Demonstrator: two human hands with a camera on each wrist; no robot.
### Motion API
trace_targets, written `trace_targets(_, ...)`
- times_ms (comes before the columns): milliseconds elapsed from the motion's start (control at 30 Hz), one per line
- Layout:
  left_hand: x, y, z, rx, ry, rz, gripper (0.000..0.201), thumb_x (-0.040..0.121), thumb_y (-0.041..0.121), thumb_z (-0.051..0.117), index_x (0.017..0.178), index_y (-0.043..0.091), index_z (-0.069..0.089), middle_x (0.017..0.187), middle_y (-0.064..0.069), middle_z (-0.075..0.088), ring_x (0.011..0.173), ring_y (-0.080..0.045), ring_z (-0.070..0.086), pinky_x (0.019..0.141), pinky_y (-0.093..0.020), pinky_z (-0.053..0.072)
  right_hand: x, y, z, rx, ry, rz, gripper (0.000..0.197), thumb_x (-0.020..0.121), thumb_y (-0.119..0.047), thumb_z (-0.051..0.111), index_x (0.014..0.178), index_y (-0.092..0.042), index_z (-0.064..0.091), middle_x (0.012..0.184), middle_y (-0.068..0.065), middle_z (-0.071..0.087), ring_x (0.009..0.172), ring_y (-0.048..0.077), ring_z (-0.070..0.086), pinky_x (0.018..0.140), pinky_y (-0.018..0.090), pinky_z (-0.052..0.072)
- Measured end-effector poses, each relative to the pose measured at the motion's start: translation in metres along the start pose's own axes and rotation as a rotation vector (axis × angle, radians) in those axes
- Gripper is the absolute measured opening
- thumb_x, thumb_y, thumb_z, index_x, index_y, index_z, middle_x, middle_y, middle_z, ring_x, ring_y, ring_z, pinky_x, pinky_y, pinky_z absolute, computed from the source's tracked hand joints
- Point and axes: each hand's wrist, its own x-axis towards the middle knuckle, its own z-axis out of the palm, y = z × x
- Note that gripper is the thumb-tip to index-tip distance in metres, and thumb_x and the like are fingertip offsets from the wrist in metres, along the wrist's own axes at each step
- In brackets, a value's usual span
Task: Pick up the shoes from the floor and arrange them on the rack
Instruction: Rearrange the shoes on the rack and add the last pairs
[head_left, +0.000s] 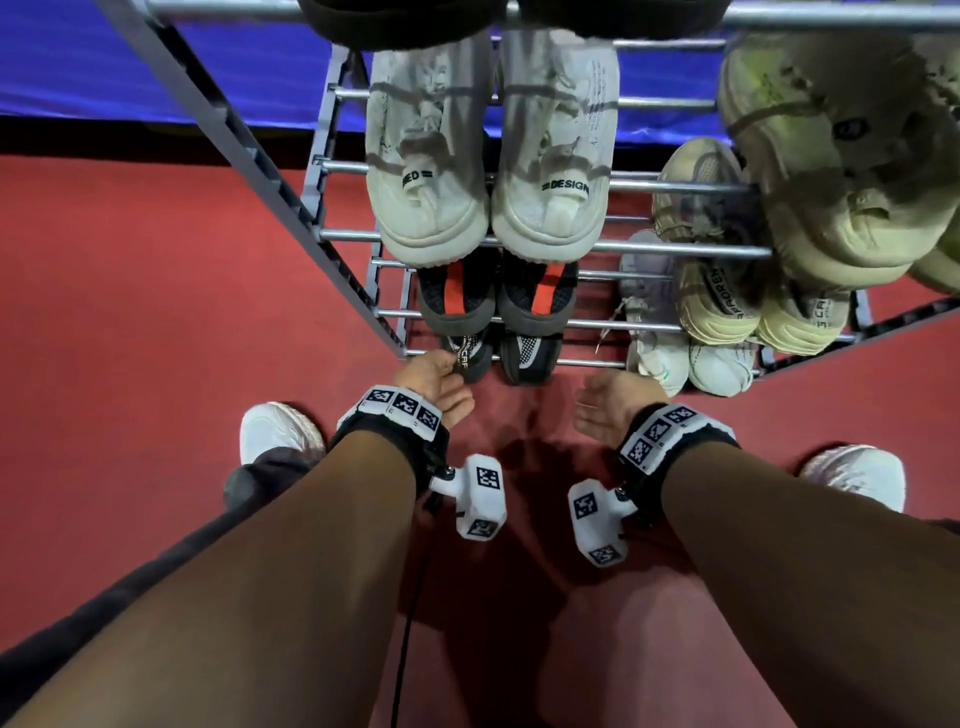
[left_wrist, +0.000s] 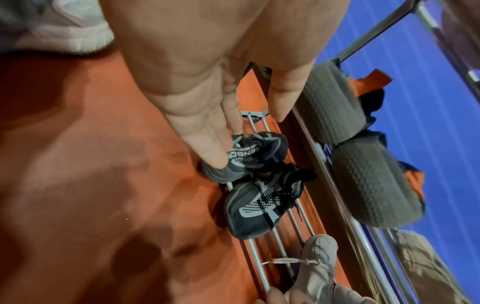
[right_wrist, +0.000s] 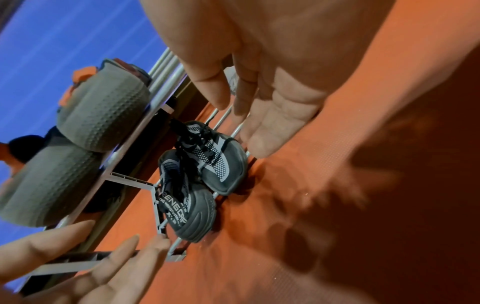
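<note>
Red floor (head_left: 156, 312); rack (head_left: 675, 252) holds shoe pairs; both hands' fingers apart, empty.

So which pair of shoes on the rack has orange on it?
The dark pair with orange insoles, second shelf from the bottom on the left side of the rack. The pair below it is only black and grey, and the others are pale.

Smooth metal rack (head_left: 675, 252), mesh-cloth dark shoes (left_wrist: 259, 205), matt textured red floor (head_left: 130, 312).
</note>
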Motion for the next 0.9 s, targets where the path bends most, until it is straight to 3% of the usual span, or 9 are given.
trace_targets(67,0.014,0.0,0.004,0.031,0.05,0.004,0.048,0.095,0.026,0.06,0.14,0.012,0.053,0.142,-0.014,0.054,0.115,-0.029,0.058,0.079,-0.037,0.055,0.002,-0.004,0.006,-0.004,-0.036,0.041,0.025,0.104,-0.006,0.037,0.093,-0.001,0.059,0.091,0.015,0.065,0.079,0.027,0.06,0.092,0.046,0.05)
trace_targets(133,0.027,-0.001,0.006,0.062,0.111,0.008,0.049,0.09,0.03,0.066,0.137,0.018,0.055,0.14,-0.012,0.054,0.105,-0.025,0.057,0.072,-0.037,0.055,0.007,-0.007,0.016,-0.058,-0.081,0.04,0.027,0.103,-0.005,0.036,0.087,-0.006,0.057,0.085,0.014,0.06,0.075,0.026,0.058,0.082,0.043,0.052)
trace_targets(200,0.037,-0.004,0.008,0.085,0.142,-0.011,0.047,0.086,0.035,0.069,0.13,0.023,0.058,0.141,-0.013,0.051,0.111,-0.027,0.055,0.07,-0.037,0.055,0.008,-0.007,0.024,-0.115,-0.093,0.034,0.017,0.1,-0.01,0.047,0.088,-0.01,0.06,0.088,0.012,0.063,0.075,0.026,0.062,0.074,0.04,0.055)
trace_targets(300,0.048,-0.009,0.014,0.079,0.119,-0.052,0.046,0.088,0.039,0.067,0.132,0.028,0.056,0.147,-0.017,0.044,0.125,-0.033,0.049,0.076,-0.039,0.051,0.015,-0.001,0.025,-0.114,-0.083,0.015,0.01,0.097,-0.01,0.058,0.09,-0.008,0.065,0.089,0.011,0.069,0.08,0.027,0.066,0.081,0.045,0.059)
trace_targets(400,0.049,-0.013,0.026,0.009,0.046,-0.081,0.043,0.091,0.043,0.056,0.133,0.032,0.06,0.147,-0.016,0.044,0.124,-0.032,0.045,0.091,-0.037,0.043,0.018,0.009,0.017,-0.136,-0.094,0.039,0.009,0.099,-0.012,0.058,0.092,-0.01,0.064,0.1,0.013,0.071,0.086,0.028,0.068,0.088,0.047,0.06)
trace_targets(467,0.05,-0.014,0.033,-0.048,0.007,-0.077,0.044,0.09,0.048,0.051,0.13,0.034,0.063,0.152,-0.013,0.039,0.121,-0.029,0.039,0.097,-0.039,0.036,0.022,0.017,0.011,-0.153,-0.078,0.052,0.01,0.1,-0.014,0.056,0.094,-0.011,0.063,0.102,0.012,0.07,0.089,0.028,0.068,0.081,0.043,0.06)
trace_targets(567,0.052,-0.02,0.037,-0.126,-0.009,-0.073,0.052,0.089,0.046,0.056,0.138,0.03,0.059,0.162,-0.011,0.025,0.145,-0.029,0.024,0.112,-0.042,0.028,0.028,0.028,0.005,-0.169,-0.081,0.063,0.011,0.101,-0.013,0.053,0.094,-0.012,0.062,0.097,0.008,0.07,0.086,0.024,0.066,0.072,0.037,0.055)
trace_targets(633,0.053,-0.024,0.033,-0.151,0.0,-0.055,0.048,0.09,0.039,0.057,0.136,0.028,0.06,0.16,-0.011,0.029,0.147,-0.029,0.025,0.116,-0.043,0.025,0.03,0.029,0.005,-0.16,-0.085,0.074,0.012,0.101,-0.013,0.052,0.094,-0.013,0.061,0.097,0.008,0.068,0.088,0.026,0.066,0.074,0.039,0.055)
trace_targets(900,0.058,-0.029,0.01,-0.097,0.059,-0.009,0.04,0.102,0.022,0.041,0.136,0.021,0.06,0.151,-0.013,0.042,0.132,-0.028,0.048,0.1,-0.041,0.04,0.047,0.024,0.045,-0.182,-0.078,0.033,0.023,0.095,-0.025,0.06,0.112,-0.012,0.069,0.113,0.011,0.072,0.093,0.025,0.067,0.064,0.033,0.054)
